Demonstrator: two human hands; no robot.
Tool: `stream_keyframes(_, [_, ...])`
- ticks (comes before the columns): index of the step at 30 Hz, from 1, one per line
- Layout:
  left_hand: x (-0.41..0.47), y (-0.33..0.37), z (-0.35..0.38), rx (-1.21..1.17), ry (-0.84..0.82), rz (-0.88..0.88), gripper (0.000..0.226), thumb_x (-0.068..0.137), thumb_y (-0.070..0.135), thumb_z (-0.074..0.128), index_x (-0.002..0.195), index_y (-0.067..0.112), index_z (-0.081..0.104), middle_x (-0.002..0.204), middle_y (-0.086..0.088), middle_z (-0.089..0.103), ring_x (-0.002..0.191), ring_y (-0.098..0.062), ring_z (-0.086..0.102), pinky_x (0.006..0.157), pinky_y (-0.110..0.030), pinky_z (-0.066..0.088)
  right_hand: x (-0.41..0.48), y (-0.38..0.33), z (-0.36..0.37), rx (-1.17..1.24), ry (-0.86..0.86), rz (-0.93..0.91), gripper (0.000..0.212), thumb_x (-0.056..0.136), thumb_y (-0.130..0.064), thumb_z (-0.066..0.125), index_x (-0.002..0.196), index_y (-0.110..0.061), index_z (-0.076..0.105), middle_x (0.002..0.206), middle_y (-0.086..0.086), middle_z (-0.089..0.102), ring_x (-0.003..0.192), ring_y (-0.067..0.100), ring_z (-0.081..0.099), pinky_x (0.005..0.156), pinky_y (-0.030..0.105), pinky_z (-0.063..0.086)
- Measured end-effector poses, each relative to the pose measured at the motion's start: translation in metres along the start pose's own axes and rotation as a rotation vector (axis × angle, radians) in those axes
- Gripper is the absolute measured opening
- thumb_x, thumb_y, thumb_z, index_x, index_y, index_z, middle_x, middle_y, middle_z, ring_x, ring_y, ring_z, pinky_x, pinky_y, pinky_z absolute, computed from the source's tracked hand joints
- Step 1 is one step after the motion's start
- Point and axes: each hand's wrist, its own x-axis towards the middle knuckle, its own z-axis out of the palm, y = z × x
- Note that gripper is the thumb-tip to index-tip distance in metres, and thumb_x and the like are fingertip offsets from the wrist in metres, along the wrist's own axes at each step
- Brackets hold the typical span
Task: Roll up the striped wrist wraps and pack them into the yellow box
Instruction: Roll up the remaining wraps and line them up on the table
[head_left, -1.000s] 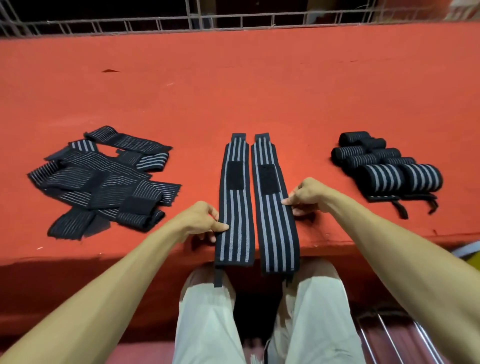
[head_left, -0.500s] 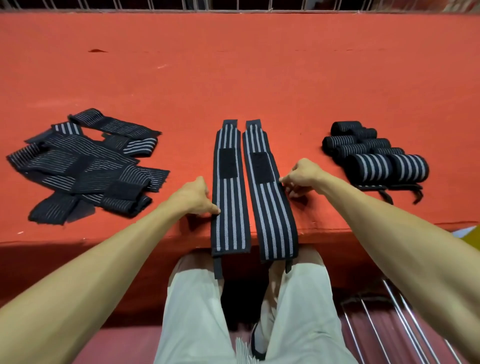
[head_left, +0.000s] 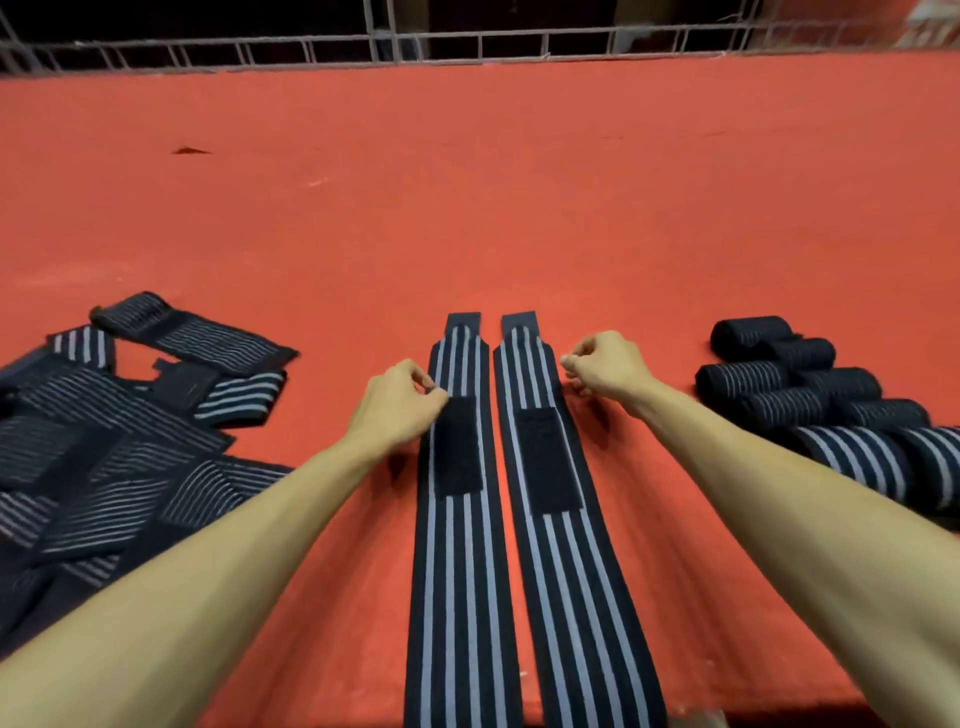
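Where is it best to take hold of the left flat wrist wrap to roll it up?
Likely the far tapered end of the left wrap, pinched from above at its two corners: it lies flat on the red table, and that narrow end starts a tight roll.

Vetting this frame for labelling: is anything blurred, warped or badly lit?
Head view: slight motion blur softens the loose wraps at left and the rolled wraps at right; the two flat wraps read sharper; wide-angle distortion stretches the forearms; lighting is even, without glare, with faint shadows under the left hand and right hand.
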Motion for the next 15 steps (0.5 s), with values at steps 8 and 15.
stream_keyframes(8, [0.048,-0.015,0.055,-0.267,0.268,-0.022,0.009,0.088,0.02,0.054,0.085,0.026,0.06,0.093,0.005,0.057,0.1,-0.022,0.053,0.096,-0.042,0.041,0.066,0.004,0.051,-0.048,0.159,-0.043,0.038,0.09,-0.039,0.063,0.118,-0.013,0.068,0.117,0.005,0.069,0.113,0.025,0.06,0.088,0.029,0.043])
stream_keyframes(15, [0.048,-0.015,0.057,-0.301,0.314,0.018,0.003,0.088,0.024,0.057,0.088,0.025,0.059,0.096,0.005,0.049,0.101,-0.021,0.052,0.098,-0.038,0.04,0.069,0.001,0.058,-0.062,0.196,-0.015,0.023,0.088,-0.041,0.067,0.096,-0.021,0.064,0.103,0.002,0.067,0.104,0.025,0.059,0.075,0.031,0.04])
